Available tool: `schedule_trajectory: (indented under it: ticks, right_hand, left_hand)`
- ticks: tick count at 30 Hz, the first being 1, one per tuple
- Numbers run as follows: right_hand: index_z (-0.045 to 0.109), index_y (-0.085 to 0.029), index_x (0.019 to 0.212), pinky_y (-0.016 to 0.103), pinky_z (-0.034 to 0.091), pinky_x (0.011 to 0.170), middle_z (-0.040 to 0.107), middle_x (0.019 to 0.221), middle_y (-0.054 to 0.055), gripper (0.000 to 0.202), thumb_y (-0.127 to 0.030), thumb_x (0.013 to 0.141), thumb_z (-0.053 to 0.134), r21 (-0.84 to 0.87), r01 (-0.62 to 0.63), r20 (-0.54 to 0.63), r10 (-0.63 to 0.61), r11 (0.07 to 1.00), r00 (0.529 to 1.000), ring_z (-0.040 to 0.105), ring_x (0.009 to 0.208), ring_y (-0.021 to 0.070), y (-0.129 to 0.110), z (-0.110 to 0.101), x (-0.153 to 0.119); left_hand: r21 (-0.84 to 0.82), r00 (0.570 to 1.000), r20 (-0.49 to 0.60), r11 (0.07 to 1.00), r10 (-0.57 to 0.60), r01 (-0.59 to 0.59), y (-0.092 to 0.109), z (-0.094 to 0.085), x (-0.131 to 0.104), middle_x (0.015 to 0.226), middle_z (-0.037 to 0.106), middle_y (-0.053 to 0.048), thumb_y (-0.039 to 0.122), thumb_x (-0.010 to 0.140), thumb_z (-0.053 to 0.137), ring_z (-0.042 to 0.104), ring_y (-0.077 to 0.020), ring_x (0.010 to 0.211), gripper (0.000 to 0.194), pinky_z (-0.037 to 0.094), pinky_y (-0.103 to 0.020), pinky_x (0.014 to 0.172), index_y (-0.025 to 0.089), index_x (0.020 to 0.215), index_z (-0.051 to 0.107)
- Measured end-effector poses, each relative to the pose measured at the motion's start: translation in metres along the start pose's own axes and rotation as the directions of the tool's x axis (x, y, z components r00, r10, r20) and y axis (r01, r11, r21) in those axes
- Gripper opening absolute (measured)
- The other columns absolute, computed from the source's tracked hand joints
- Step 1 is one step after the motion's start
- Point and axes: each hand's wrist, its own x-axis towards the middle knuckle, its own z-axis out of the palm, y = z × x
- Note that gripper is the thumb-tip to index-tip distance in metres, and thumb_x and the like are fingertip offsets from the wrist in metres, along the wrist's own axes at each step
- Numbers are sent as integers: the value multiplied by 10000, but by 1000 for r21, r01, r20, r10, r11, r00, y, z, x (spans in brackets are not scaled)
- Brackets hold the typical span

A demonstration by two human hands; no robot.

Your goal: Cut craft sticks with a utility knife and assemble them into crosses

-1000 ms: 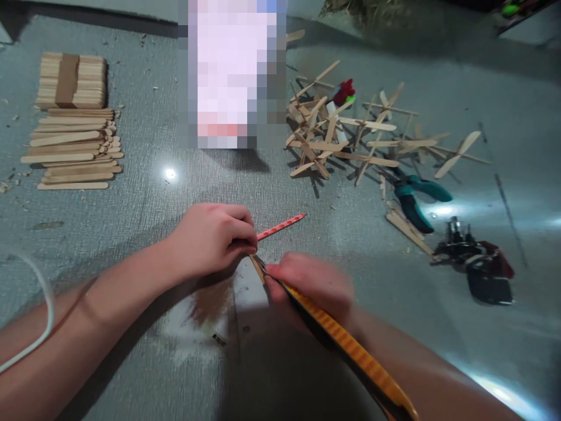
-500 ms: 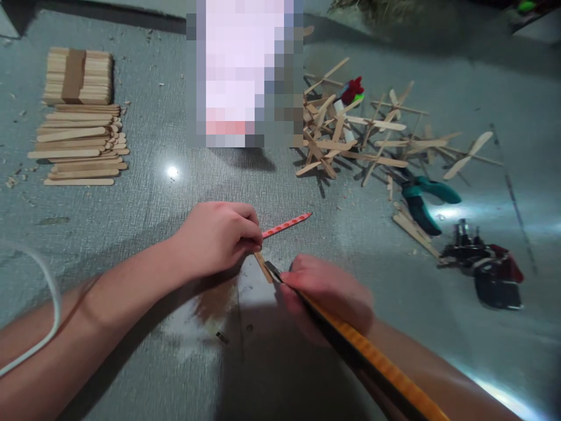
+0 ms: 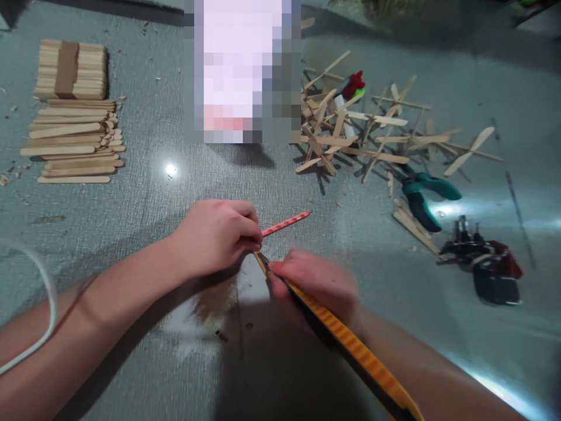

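Note:
Near the middle, my left hand [image 3: 223, 234] is closed on a thin wooden stick [image 3: 260, 264] whose end points down toward the front. A pink pencil [image 3: 287, 223] sticks out to the right from beside the same fingers; whether they grip it too is hidden. My right hand [image 3: 313, 280] is wrapped round a yellow and black utility knife [image 3: 350, 339]. Its blade lies against the stick, close to my left fingertips. Below the stick is a pale patch with brown dust [image 3: 214, 307] on the grey surface.
Wooden sticks [image 3: 74, 137] lie at the left below a banded bundle [image 3: 92, 70]. Crossed sticks [image 3: 324, 140] spread over the upper right. Green-handled pliers [image 3: 421, 202] and a dark object [image 3: 495, 280] lie at the right. A white cable [image 3: 50, 298] crosses my left forearm. A blurred-out area covers the top middle.
My right hand and the knife have moved up and left along the stick, closer to my left hand. My left hand has stayed almost still.

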Motion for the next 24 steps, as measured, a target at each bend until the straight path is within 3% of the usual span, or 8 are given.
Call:
schedule_trajectory:
  ticks: [3, 8, 14, 18, 24]
  right_hand:
    - [644, -245, 839, 294, 414, 535, 575, 574, -52, 188, -105, 958, 605, 15, 20, -45, -20, 1000, 999, 512, 519, 132, -1, -2, 2]
    - [642, -250, 1067, 282, 445, 496, 654, 661, -35, 281, -36, 887, 623, 61, 135, -131, -127, 989, 983, 534, 542, 145, 1, -9, 5]
    - [648, -249, 857, 304, 405, 500, 580, 602, -37, 182, -99, 940, 587, 6, 1, -69, 0, 1000, 998, 503, 524, 140, -1, -1, 3]
    - [668, -264, 890, 282, 395, 497, 584, 615, -52, 156, -117, 931, 637, -2, -42, -88, 42, 999, 995, 526, 523, 128, -3, 0, 3]
    - [657, -259, 1067, 294, 436, 509, 635, 655, -33, 288, -40, 884, 622, 72, 103, -159, -90, 992, 983, 526, 532, 149, -1, -6, 3]
  left_hand:
    - [-3, 1000, -1, 1000, 1, -1, 1, -1, 0, 949, 789, 12, 166, 907, 690, 710, -135, 772, 171, 459, -281, 675, 237, 841, 831]
    - [-7, 1000, -23, 1000, 9, -9, 0, 0, 0, 947, 791, 4, 152, 902, 669, 706, -139, 760, 193, 460, -285, 669, 238, 841, 831]
    - [-7, 1000, -16, 1000, 1, -1, 0, 1, 0, 947, 788, 8, 154, 895, 696, 704, -140, 764, 173, 459, -289, 670, 242, 841, 835]
    - [2, 1000, -15, 1000, -2, 2, 1, 1, -1, 949, 786, 5, 154, 906, 692, 704, -139, 767, 180, 466, -287, 676, 242, 847, 838]
    - [11, 1000, -13, 1000, 8, -8, 0, 0, 0, 950, 787, 6, 149, 899, 704, 704, -147, 776, 171, 452, -291, 674, 246, 849, 836]
